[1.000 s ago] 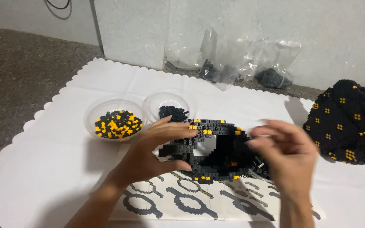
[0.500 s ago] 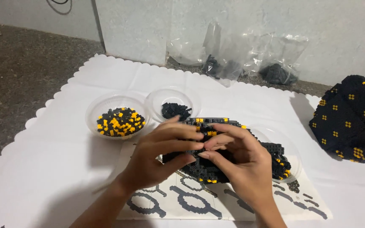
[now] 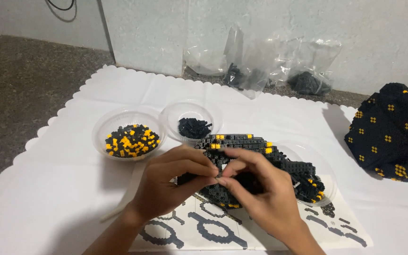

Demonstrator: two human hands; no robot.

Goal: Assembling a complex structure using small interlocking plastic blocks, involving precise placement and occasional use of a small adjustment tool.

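Note:
My left hand (image 3: 171, 184) and my right hand (image 3: 260, 193) meet fingertip to fingertip over a flat black and yellow brick model (image 3: 242, 146). Both hands grip the model's near edge, and the fingers pinch together at its middle. Whether a loose small brick sits between the fingertips is hidden. The model lies partly over a printed instruction sheet (image 3: 213, 231) and hides part of a clear bowl (image 3: 322, 165) of black bricks on its right.
A clear bowl of yellow and black bricks (image 3: 131, 139) and a clear bowl of black bricks (image 3: 193, 126) stand behind my hands on the white scalloped mat (image 3: 48, 189). A large black and yellow brick dome (image 3: 393, 132) sits at right. Plastic bags (image 3: 270, 71) lean on the wall.
My right hand came in from the right side of the model to the middle, where its fingertips now meet my left hand's. The left hand kept its hold.

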